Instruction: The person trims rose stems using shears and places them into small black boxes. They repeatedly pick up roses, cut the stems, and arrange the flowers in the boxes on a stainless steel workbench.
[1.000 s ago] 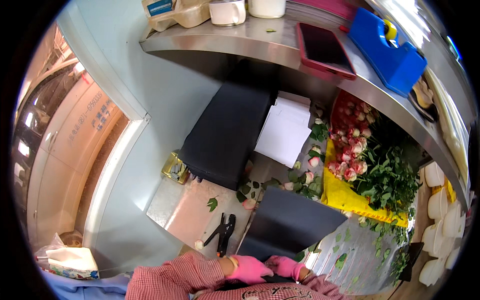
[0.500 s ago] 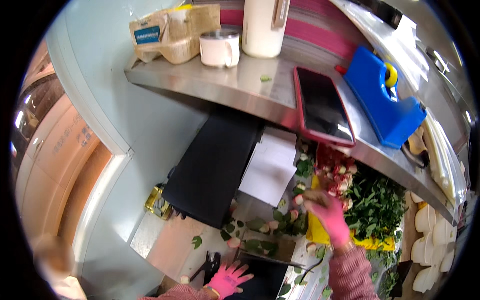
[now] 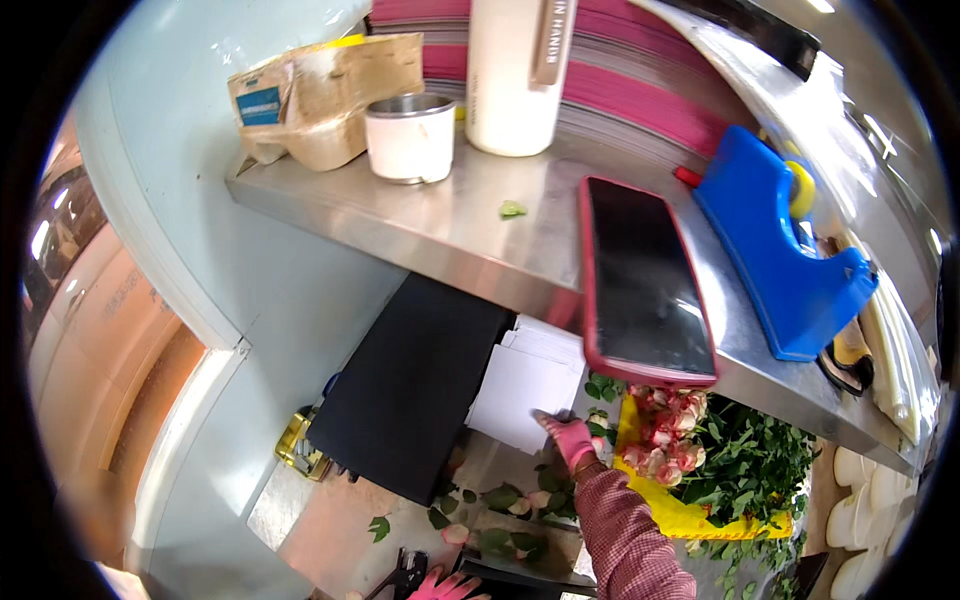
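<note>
My right hand, in a pink glove with bare fingertips, reaches in from the lower right. Its outstretched fingers are at the right edge of a stack of white paper sheets; whether they touch the top sheet is hard to tell. Nothing shows in its grasp. My left hand, gloved in pink too, is cut off by the lower edge, its fingers spread over a dark surface. A black tool of unclear kind lies beside it. Right of my right forearm, pink and white roses with leafy stems rest on yellow wrapping.
A steel shelf overhangs the work surface, bearing a phone, blue tape dispenser, cup, bottle and carton. Below stands a black box-like object. Loose leaves and petals lie about; white tubs stand right.
My right hand has moved left from the roses to the white paper. The view has shifted, so the shelf sits lower and my left hand is mostly cut off.
</note>
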`<state>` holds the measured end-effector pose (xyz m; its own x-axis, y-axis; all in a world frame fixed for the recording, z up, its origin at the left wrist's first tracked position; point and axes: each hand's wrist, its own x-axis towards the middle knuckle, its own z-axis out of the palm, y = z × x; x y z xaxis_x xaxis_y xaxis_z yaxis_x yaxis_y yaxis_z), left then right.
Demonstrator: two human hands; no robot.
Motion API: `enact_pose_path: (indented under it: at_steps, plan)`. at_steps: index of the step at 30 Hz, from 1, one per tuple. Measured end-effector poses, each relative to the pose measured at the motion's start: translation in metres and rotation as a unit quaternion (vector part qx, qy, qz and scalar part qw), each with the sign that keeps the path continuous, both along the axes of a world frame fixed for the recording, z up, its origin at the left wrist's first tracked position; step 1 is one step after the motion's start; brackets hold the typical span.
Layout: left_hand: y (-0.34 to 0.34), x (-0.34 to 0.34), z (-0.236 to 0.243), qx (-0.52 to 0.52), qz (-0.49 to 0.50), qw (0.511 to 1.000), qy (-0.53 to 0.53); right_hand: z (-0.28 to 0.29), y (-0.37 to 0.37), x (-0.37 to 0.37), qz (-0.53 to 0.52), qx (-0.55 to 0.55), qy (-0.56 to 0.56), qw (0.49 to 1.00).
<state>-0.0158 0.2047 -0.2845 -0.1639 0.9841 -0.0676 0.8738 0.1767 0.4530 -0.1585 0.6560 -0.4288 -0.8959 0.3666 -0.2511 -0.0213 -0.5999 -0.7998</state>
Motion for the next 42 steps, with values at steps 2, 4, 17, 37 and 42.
enact_pose_path:
  at_steps: [2,4,17,37,42]
  plan:
    - [-0.020,0.011,0.000,0.005,0.070,0.997,0.016,0.040,-0.061,-0.040,0.139,0.347,-0.229,0.899]
    - [-0.017,0.012,0.004,0.040,0.091,0.994,0.042,0.062,-0.069,-0.038,0.174,0.461,-0.303,0.816]
    - [-0.027,-0.006,0.017,-0.065,0.046,0.994,0.075,0.338,-0.145,0.133,0.100,0.388,-0.201,0.894]
    - [-0.030,-0.022,0.041,-0.007,0.018,1.000,0.012,0.183,-0.249,0.265,0.521,0.343,-0.395,0.675]
    - [-0.023,-0.035,0.053,-0.050,0.002,0.998,0.029,0.268,-0.092,0.212,0.438,0.639,-0.368,0.514]
